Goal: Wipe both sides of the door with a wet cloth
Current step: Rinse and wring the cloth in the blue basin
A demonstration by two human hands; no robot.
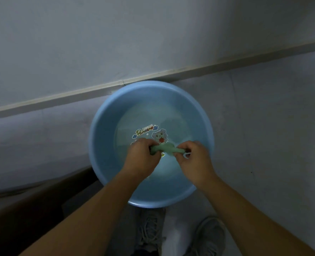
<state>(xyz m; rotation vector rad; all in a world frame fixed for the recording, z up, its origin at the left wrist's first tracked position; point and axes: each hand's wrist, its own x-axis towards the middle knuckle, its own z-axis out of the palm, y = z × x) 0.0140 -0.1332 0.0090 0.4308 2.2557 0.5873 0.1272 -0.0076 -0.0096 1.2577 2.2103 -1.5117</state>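
Looking down from the head view, you have both forearms reaching forward over a blue basin [97, 130] that sits on the floor [263, 126]. Your left grip [141, 156] is turned knuckles-up, its fingers curled tight round one end of the green cloth [164, 149]. Your right grip [193, 159] pinches the other end between thumb and curled fingers, so it is clamped on the cloth too.

The cloth is bunched into a short rope between the two grips, over the near half of the basin (whether it touches the water [171, 117] you cannot tell). A small white loop [188, 155] sticks out beside your right thumb. A cartoon print [149, 131] shows on the basin's bottom, partly hidden by your left grip and the cloth.

The basin's far rim sits just beside the pale skirting board [70, 97], which runs slantwise below the grey wall [116, 34]. A grey laced shoe [211, 235] stands near the basin's near rim, and a second shoe [149, 226] shows just beside your left forearm. A dark brown surface [33, 204] lies at the lower left; what it is you cannot tell.
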